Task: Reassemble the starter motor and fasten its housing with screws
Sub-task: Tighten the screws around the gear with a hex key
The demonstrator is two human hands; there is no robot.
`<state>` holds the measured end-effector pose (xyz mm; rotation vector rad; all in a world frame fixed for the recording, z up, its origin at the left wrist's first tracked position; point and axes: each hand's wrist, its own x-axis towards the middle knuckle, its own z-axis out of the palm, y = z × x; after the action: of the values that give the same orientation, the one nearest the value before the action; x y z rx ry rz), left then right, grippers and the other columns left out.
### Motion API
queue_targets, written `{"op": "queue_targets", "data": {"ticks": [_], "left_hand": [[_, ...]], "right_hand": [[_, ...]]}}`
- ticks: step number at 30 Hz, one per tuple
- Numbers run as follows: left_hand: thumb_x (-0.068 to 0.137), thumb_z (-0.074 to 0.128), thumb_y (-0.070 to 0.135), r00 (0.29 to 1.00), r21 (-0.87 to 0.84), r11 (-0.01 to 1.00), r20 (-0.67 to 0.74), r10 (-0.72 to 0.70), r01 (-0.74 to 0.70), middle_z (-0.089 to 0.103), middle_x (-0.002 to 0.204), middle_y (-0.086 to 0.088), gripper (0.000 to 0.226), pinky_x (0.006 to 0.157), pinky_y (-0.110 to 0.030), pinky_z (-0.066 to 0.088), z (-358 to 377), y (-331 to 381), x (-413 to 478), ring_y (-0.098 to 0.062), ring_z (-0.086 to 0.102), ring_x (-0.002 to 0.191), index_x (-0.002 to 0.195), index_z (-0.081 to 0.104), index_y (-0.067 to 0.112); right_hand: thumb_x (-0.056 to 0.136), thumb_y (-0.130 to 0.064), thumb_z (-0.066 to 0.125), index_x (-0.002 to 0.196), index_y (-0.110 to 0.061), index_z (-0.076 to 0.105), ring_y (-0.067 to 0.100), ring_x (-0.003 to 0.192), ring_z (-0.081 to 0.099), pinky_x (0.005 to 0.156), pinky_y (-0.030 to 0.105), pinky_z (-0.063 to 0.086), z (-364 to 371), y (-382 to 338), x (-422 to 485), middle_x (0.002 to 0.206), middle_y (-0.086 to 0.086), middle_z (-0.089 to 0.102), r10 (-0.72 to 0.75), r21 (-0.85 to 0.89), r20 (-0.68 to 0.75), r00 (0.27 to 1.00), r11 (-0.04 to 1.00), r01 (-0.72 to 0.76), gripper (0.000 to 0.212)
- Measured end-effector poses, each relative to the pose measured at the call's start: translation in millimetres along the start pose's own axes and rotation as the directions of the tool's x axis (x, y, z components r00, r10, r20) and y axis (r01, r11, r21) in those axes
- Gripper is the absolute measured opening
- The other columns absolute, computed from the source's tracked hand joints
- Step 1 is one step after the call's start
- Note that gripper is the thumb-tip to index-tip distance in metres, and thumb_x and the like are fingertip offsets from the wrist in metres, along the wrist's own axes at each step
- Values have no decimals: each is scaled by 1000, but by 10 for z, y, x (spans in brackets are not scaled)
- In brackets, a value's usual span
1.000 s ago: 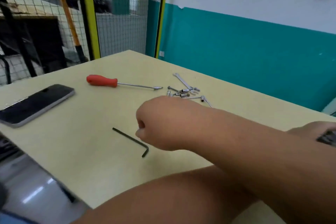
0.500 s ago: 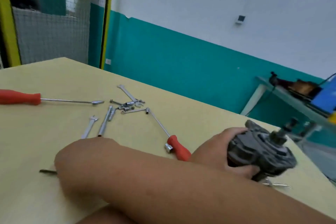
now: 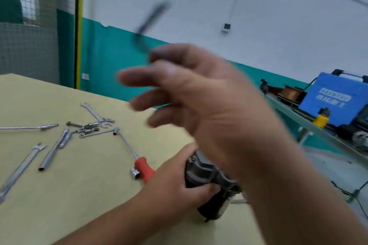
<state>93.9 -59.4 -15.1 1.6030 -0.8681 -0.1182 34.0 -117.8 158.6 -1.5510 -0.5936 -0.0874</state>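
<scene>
**A:** Where was the starter motor found?

**B:** Nearest the viewer. The starter motor (image 3: pixel 207 177) was gripped by the left hand (image 3: pixel 175 187), with fingers curled round its dark housing. It seemed to be rested on the table (image 3: pixel 79 195).

**A:** And the other hand?

**B:** Just above the motor the right hand (image 3: pixel 209 109) was seen, much blurred. A dark hex key (image 3: pixel 151 20) appeared to be pinched at thumb and forefinger, and the other fingers were spread.

**A:** What was laid beyond?

**B:** A red-handled driver (image 3: pixel 142 166) was laid just left of the motor. Farther left and behind, loose wrenches and sockets (image 3: pixel 93 125) were scattered.

**A:** Which step was judged to be in hand?

**B:** Fastening of the housing was judged to be in hand. The key's tip would need to be brought down and seated squarely in a screw head while the motor was steadied. Which screw was meant could not be told.
</scene>
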Motion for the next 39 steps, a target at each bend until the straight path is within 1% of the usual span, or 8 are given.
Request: {"op": "queue_targets", "data": {"ticks": [3,5,9,13,18,25,35,39], "left_hand": [[87,83,29,999,-54,998,44,-12,15,69,132,22,61,109,-23,50,-28,63,-26,0,65,125,130,52,60],[87,84,30,999,-30,999,47,-24,26,68,134,23,64,111,-25,48,-34,71,-26,1,64,126,132,51,61],[89,86,31,998,-38,998,45,-47,49,68,136,20,64,115,-34,45,-46,75,-39,-2,63,128,136,50,57],[88,86,25,999,-37,999,38,-35,36,69,134,20,65,107,-15,45,-54,88,-26,-2,65,126,132,52,58],[86,87,27,1000,49,999,9,5,-6,70,127,28,69,96,1,39,-23,97,-51,6,65,120,130,50,63],[82,85,40,999,45,998,-7,38,-37,69,133,20,66,104,-23,53,-3,63,-55,-3,66,125,135,51,57],[83,86,35,1000,49,998,0,27,-27,70,132,19,66,101,-17,51,0,69,-72,-4,67,123,137,51,53],[82,85,36,1000,23,999,16,23,-23,70,131,21,66,97,-11,49,-5,90,-69,-3,67,122,135,51,53]], "right_hand": [[101,-20,55,97,-20,68,22,68,72,59,27,55,-515,-188,-246,89,7,81,-275,-343,-257,926,922,179,14],[102,-31,53,97,-26,76,21,64,66,59,28,53,-833,-161,-397,84,3,79,-353,-539,-384,853,836,104,25],[101,-44,54,94,-39,80,8,71,63,69,35,50,-1084,169,-543,80,-5,73,-271,-628,-486,831,769,-117,27],[94,-52,51,89,-34,71,8,75,67,66,43,55,-1086,437,-526,80,-13,72,-223,-774,-432,874,589,-232,28],[93,-38,70,80,-32,67,3,70,68,60,32,54,-1120,523,-525,77,-18,72,-286,-778,-467,837,582,-235,14],[95,-36,70,79,-29,68,1,72,66,54,15,44,-1139,530,-528,78,-21,71,-242,-781,-472,848,562,-274,17],[96,-37,68,76,-27,66,-1,69,61,56,10,41,-1128,570,-536,75,-22,67,-235,-797,-446,863,543,-264,22],[96,-37,69,77,-26,67,5,70,61,55,15,43,-1115,615,-524,77,-18,68,-257,-783,-466,847,566,-258,23]]}}
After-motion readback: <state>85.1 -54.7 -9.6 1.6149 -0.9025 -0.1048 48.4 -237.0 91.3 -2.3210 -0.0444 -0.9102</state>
